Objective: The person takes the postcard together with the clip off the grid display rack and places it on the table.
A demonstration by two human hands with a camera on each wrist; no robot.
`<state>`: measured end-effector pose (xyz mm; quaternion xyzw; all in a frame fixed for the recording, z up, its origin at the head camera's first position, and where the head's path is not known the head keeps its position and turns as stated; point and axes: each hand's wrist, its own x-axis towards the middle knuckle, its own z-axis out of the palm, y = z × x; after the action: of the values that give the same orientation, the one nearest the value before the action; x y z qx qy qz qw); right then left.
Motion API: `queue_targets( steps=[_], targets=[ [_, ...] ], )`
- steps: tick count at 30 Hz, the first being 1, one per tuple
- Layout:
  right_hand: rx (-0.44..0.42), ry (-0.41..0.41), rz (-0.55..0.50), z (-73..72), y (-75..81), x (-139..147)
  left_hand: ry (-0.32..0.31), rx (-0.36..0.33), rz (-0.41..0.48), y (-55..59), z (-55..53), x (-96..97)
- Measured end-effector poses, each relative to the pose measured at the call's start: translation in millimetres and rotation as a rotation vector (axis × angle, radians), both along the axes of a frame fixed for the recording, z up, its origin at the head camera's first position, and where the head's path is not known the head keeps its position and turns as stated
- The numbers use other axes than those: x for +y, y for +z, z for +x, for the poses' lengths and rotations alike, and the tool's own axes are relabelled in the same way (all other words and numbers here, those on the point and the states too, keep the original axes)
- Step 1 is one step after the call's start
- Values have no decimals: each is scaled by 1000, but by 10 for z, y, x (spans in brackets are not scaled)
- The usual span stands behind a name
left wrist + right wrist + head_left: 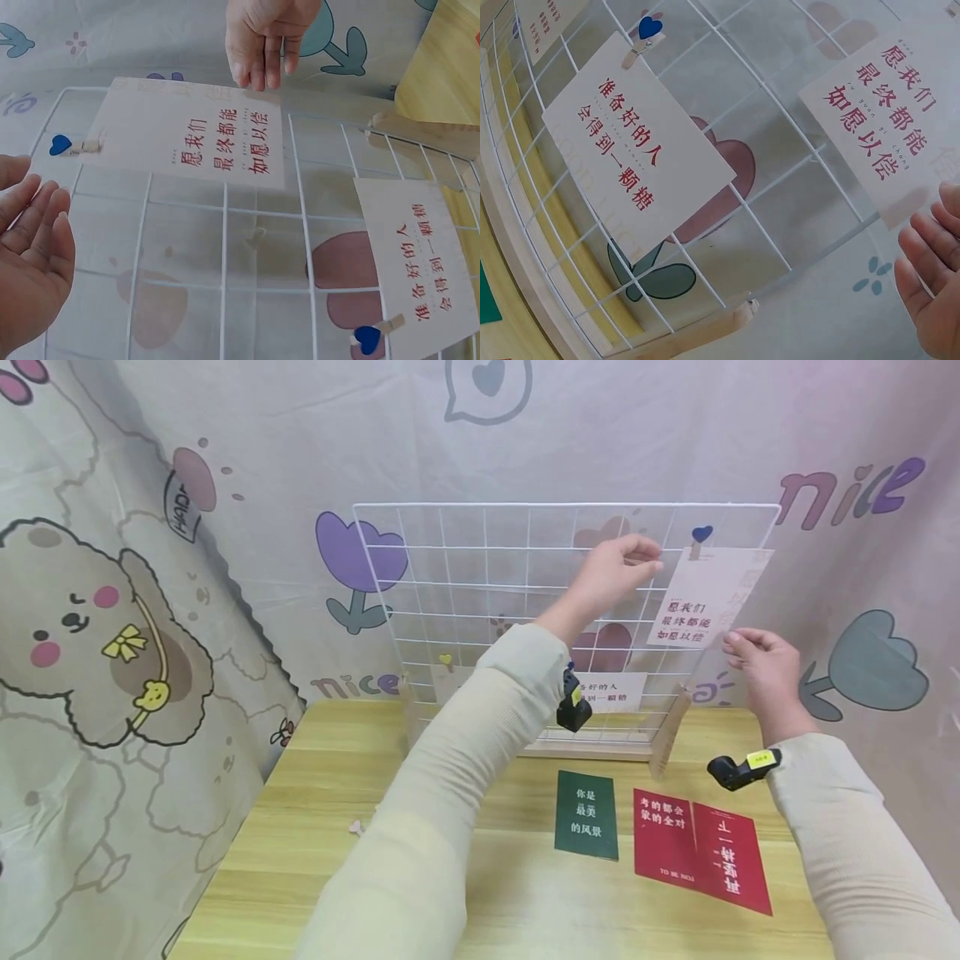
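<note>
A white card (pixel 701 597) with red lettering hangs at the upper right of a white wire grid (pixel 487 568). At its top is a small wooden clothespin with a blue heart (pixel 702 533), also visible as the blue heart clip (pixel 64 145) in the left wrist view. My left hand (pixel 617 570) hovers just left of this clip, its fingers loosely bent and nothing in them. By the card's lower right edge is my right hand (pixel 768 672). Its fingers hang relaxed there in the left wrist view; whether they touch the card I cannot tell.
A second white card (pixel 637 150) hangs lower on the grid from a blue heart clip (pixel 650 28). Farther left a yellow heart clip (pixel 446 660) holds another. A green card (pixel 586 817) and red cards (pixel 701 847) lie on the wooden table (pixel 330 735), near a pink clip (pixel 356 828).
</note>
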<state>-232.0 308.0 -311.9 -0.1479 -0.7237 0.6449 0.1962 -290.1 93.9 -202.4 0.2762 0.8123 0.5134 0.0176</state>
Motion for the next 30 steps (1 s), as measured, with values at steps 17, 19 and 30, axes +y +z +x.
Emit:
queue_targets(
  steps=[17, 19, 30],
  targets=[
    [-65, 39, 187, -34, 34, 102, -5, 17, -57, 154, -14, 309],
    [-62, 47, 203, -34, 41, 113, 2, 15, -72, 160, -16, 344],
    [-108, 78, 229, -88, -11, 122, 67, 118, -245, 200, -53, 454]
  ],
)
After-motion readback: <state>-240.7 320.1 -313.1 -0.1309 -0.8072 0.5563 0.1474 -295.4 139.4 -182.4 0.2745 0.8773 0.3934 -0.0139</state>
